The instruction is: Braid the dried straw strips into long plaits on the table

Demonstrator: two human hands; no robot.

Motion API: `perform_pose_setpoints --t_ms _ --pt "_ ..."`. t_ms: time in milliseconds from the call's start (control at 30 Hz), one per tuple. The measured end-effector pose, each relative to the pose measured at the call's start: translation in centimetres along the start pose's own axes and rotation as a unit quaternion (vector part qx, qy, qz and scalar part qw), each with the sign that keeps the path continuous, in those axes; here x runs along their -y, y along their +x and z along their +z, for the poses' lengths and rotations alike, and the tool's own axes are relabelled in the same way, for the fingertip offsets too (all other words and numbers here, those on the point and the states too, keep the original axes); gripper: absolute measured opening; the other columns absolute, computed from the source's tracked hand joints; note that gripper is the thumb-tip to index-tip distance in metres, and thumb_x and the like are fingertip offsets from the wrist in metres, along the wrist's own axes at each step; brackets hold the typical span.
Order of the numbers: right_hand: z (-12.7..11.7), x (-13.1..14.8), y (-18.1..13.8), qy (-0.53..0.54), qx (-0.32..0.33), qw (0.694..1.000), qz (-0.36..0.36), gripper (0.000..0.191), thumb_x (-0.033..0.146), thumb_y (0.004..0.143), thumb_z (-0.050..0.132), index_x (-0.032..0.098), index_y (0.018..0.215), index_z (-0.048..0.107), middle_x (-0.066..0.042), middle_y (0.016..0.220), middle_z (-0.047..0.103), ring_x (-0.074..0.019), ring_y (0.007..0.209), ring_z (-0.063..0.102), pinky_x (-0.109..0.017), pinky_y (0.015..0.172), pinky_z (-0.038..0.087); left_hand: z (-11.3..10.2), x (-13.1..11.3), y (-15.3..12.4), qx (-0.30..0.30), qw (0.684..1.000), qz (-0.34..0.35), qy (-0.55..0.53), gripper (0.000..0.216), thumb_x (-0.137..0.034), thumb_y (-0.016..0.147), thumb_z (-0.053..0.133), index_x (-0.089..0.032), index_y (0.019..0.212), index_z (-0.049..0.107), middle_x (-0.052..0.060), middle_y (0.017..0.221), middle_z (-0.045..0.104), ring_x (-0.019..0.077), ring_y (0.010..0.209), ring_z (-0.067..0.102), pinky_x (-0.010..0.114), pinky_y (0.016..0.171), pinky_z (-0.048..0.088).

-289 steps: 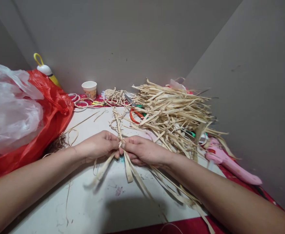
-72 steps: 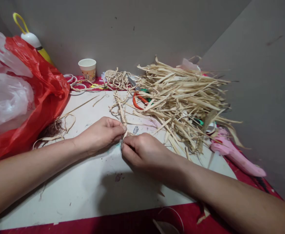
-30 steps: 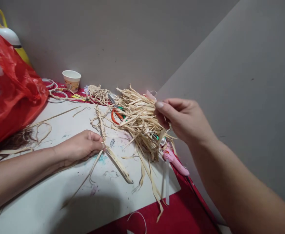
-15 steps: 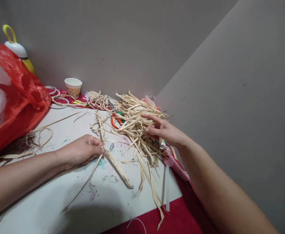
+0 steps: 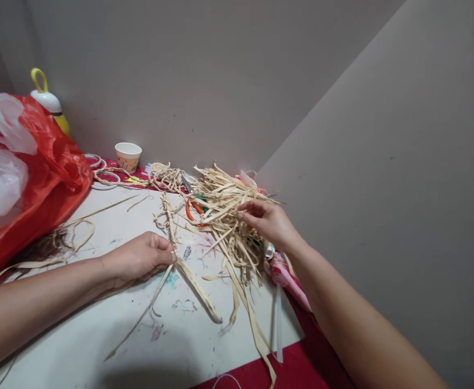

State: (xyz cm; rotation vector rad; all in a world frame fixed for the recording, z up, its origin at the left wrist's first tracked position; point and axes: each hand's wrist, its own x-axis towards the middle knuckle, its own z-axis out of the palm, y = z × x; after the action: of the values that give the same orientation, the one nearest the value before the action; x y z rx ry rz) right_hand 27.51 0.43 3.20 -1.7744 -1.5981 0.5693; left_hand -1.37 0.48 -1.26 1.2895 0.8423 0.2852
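Observation:
My left hand (image 5: 149, 256) is closed in a pinch on a straw braid (image 5: 171, 221), whose knotted part runs away from me along the white board. Loose ends fan out on the near side of the fingers: a wide folded strip to the right and a thin one to the left. My right hand (image 5: 271, 221) reaches over the right side of a heap of dry straw strips (image 5: 220, 189). Its thumb and forefinger are a little apart at the strips, and the other fingers are partly hidden. Scissors with orange and green handles (image 5: 194, 210) lie half under the heap.
A red plastic bag (image 5: 54, 162) with clear plastic on it fills the left side, a yellow-and-white bottle (image 5: 48, 102) behind it. By the wall stand a paper cup (image 5: 128, 158) and a coil of braided cord (image 5: 166, 175). A pink item (image 5: 287, 283) lies at the board's (image 5: 139, 335) right edge.
The right thumb and forefinger have drawn closer together over the straw heap. My left hand keeps its pinch on the braid. The whole view has shifted slightly.

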Motion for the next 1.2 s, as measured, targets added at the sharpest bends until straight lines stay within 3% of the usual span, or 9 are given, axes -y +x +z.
perform_pose_setpoints --t_ms 133,267,367,500,633,833,933,1033,1200 --pt "-0.7 0.2 0.6 0.110 -0.159 0.981 0.023 0.036 0.035 0.063 0.069 0.016 0.091 0.059 0.001 0.064 0.057 -0.0089 0.047 0.050 -0.020 0.041 0.037 0.0 0.1 0.0 -0.010 1.000 -0.006 0.003 0.025 -0.037 0.072 0.060 -0.017 0.060 0.052 -0.009 0.038 0.030 0.0042 0.033 0.019 0.023 0.035 0.009" --pt "-1.8 0.8 0.8 0.202 -0.142 0.969 0.020 0.044 0.037 0.061 0.071 0.019 0.099 0.057 -0.005 0.088 0.065 -0.0129 0.065 0.063 -0.019 0.046 0.044 0.0 0.1 0.1 -0.005 1.000 -0.006 0.006 0.023 -0.035 0.073 0.059 -0.017 0.060 0.051 -0.009 0.038 0.031 0.0043 0.033 0.019 0.023 0.035 0.010" --pt "-2.4 0.6 1.0 0.139 -0.167 0.976 0.008 0.039 0.035 0.065 0.067 0.018 0.098 0.060 -0.009 0.097 0.065 -0.0165 0.073 0.065 -0.022 0.050 0.048 0.1 -0.1 0.0 -0.006 1.000 -0.009 0.007 0.021 -0.032 0.073 0.058 -0.017 0.060 0.051 -0.009 0.038 0.031 0.0043 0.033 0.019 0.023 0.035 0.010" --pt "-2.8 -0.3 1.5 0.087 -0.228 0.970 -0.003 0.026 0.031 0.066 0.063 0.014 0.086 0.063 -0.007 0.079 0.064 -0.0151 0.064 0.062 -0.023 0.047 0.047 0.0 -0.2 0.0 -0.010 1.000 -0.008 0.012 0.020 -0.030 0.073 0.057 -0.017 0.060 0.050 -0.009 0.038 0.031 0.0043 0.034 0.019 0.023 0.036 0.010" --pt "-2.6 -0.8 1.9 0.041 -0.203 0.978 -0.008 0.024 0.032 0.066 0.061 0.012 0.080 0.064 -0.005 0.068 0.061 -0.0120 0.055 0.056 -0.023 0.049 0.044 0.0 -0.1 0.0 -0.004 1.000 -0.010 0.014 0.021 -0.031 0.074 0.057 -0.018 0.059 0.049 -0.009 0.038 0.030 0.0045 0.034 0.020 0.023 0.036 0.011" --pt "-2.3 -1.5 3.5 -0.218 -0.152 0.964 -0.024 0.032 0.033 0.076 0.050 0.010 0.091 0.068 -0.008 0.074 0.066 -0.0145 0.062 0.056 -0.026 0.059 0.042 0.0 -0.2 0.0 -0.004 1.000 -0.017 0.005 0.017 -0.029 0.072 0.058 -0.017 0.061 0.051 -0.010 0.038 0.030 0.0042 0.033 0.019 0.022 0.036 0.010" --pt "-2.1 -2.0 4.8 -0.266 -0.138 0.954 -0.007 0.033 0.031 0.069 0.058 0.012 0.094 0.070 -0.009 0.076 0.068 -0.0179 0.066 0.057 -0.028 0.060 0.040 -0.1 0.0 0.1 0.001 1.000 -0.016 0.001 0.019 -0.030 0.072 0.058 -0.017 0.061 0.051 -0.010 0.038 0.031 0.0041 0.033 0.019 0.022 0.036 0.010" --pt "-2.0 -2.3 5.7 -0.307 -0.124 0.944 0.014 0.021 0.025 0.061 0.064 0.016 0.078 0.072 -0.009 0.071 0.068 -0.0204 0.066 0.059 -0.028 0.058 0.039 -0.2 0.3 0.3 0.000 1.000 -0.015 -0.001 0.021 -0.032 0.072 0.059 -0.017 0.060 0.050 -0.010 0.038 0.031 0.0041 0.034 0.019 0.023 0.036 0.009" --pt "-3.6 -1.7 5.9 -0.330 -0.195 0.923 0.010 0.021 0.026 0.073 0.052 0.017 0.080 0.070 -0.010 0.076 0.069 -0.0214 0.070 0.062 -0.029 0.062 0.043 -0.2 0.4 0.4 -0.001 1.000 -0.023 0.008 0.024 -0.036 0.074 0.058 -0.018 0.060 0.049 -0.010 0.038 0.029 0.0045 0.033 0.018 0.023 0.035 0.009"
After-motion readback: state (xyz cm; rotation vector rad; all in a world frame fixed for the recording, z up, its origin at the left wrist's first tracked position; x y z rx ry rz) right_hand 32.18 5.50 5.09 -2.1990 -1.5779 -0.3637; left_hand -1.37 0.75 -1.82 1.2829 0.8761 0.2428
